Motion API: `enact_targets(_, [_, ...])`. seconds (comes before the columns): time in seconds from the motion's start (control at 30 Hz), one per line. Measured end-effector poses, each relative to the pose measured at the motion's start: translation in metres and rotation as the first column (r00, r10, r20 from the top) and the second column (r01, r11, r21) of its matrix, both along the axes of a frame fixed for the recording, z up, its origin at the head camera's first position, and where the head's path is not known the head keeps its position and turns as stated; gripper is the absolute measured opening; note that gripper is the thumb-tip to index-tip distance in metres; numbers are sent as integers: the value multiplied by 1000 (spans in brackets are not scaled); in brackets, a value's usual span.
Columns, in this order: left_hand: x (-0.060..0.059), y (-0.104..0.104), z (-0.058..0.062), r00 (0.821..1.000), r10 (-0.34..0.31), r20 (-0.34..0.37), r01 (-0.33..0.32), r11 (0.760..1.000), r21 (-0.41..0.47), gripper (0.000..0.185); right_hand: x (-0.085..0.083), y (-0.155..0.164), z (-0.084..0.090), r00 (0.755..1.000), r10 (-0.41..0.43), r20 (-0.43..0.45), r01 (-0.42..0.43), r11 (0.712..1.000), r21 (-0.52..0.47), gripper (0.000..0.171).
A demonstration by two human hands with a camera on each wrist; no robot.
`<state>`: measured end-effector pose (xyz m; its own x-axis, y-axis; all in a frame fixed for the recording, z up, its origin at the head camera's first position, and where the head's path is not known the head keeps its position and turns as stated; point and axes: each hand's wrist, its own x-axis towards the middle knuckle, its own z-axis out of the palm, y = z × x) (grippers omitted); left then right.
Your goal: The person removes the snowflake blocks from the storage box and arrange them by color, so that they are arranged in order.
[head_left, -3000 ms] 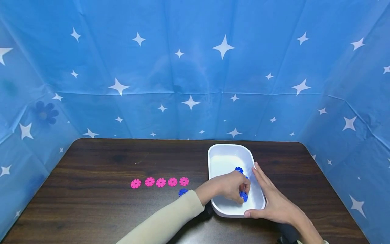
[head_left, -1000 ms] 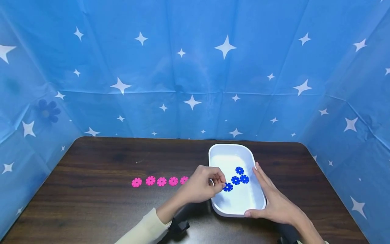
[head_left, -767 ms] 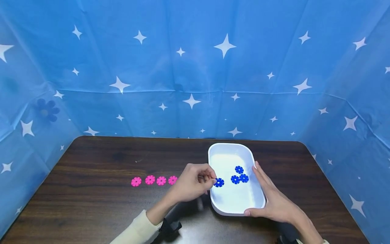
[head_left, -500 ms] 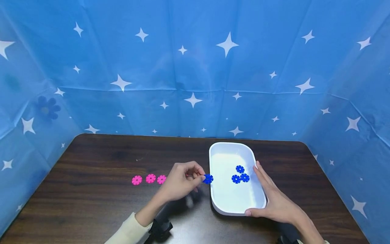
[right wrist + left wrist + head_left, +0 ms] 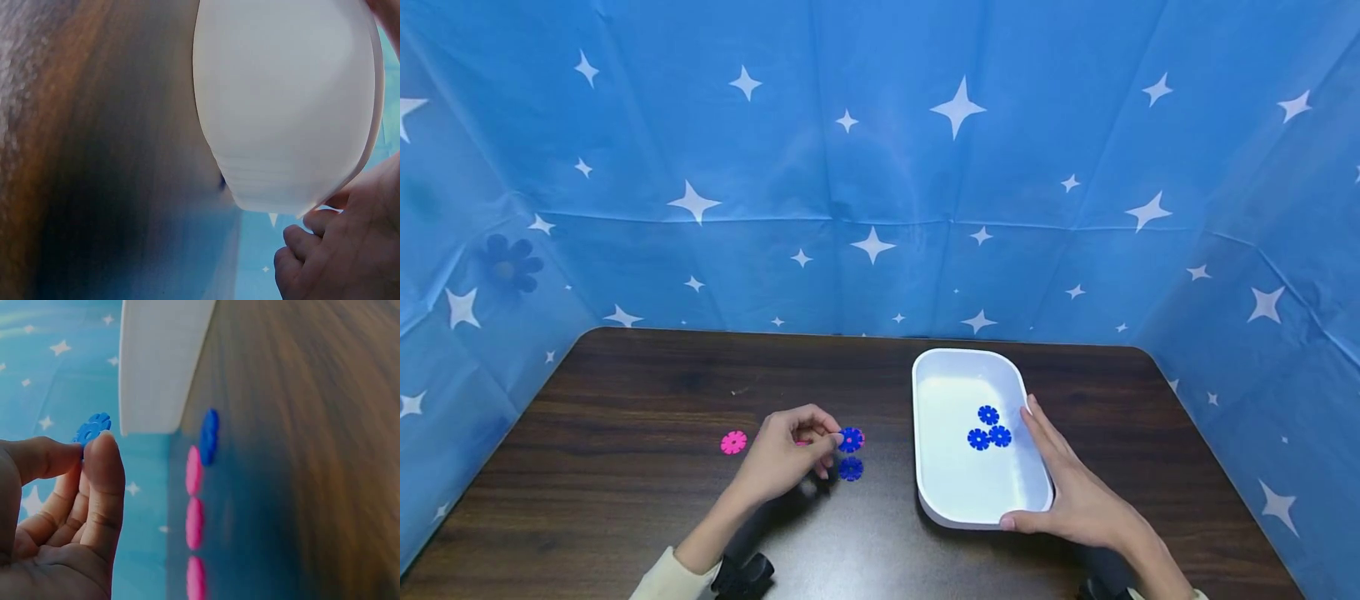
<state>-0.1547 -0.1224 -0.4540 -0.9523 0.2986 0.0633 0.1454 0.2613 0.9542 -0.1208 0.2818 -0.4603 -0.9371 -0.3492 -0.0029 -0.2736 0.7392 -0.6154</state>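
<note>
Head view: a dark wooden bench is enclosed by a blue star-printed backdrop. The left hand is raised just over the bench, and a blue gear disc is pinched at its edge between thumb and fingertip, apparently so that the flat face stays free. Directly below it, a second blue disc lies flat on the bench. A pink disc is seen left of the hand; the other pink discs are mostly hidden behind it. A white tray is steadied by the right hand, whose straight fingers are laid along its right wall with the thumb at the near corner; nothing is gripped. Three blue discs lie clustered inside the tray.

Left wrist view: the blue gear disc is shown held clear of the bench between thumb and forefinger tips. A blue disc and a row of pink discs lie beside the tray's outer wall.

Right wrist view: the tray's underside fills the frame; loosely bent fingers are seen beside it.
</note>
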Motion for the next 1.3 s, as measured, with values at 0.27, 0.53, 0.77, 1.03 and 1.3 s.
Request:
enact_targets(0.27, [8, -19, -12, 988, 103, 112, -94, 992, -89, 6, -1, 0, 0, 1000, 4, 6, -4, 1000, 2, 132])
enact_targets(0.53, [12, -19, -15, 980, 147, 133, -117, 971, -208, 3, 1, -1, 1, 1000, -6, -13, 6, 1000, 15, 133])
enact_targets(0.77, [14, -14, -15, 975, 182, 124, -144, 953, -267, 6, -1, 0, 1, 1000, 6, -12, -6, 1000, 12, 133])
enact_targets(1.03, [15, -16, -8, 976, 210, 61, -177, 924, -339, 5, -1, 0, 2, 1000, 25, -16, -25, 1000, 0, 134])
enact_targets(1.3, [4, -7, 5, 984, 115, -137, -153, 935, -319, 7, 0, 1, 4, 1000, 17, -12, -17, 1000, 3, 134])
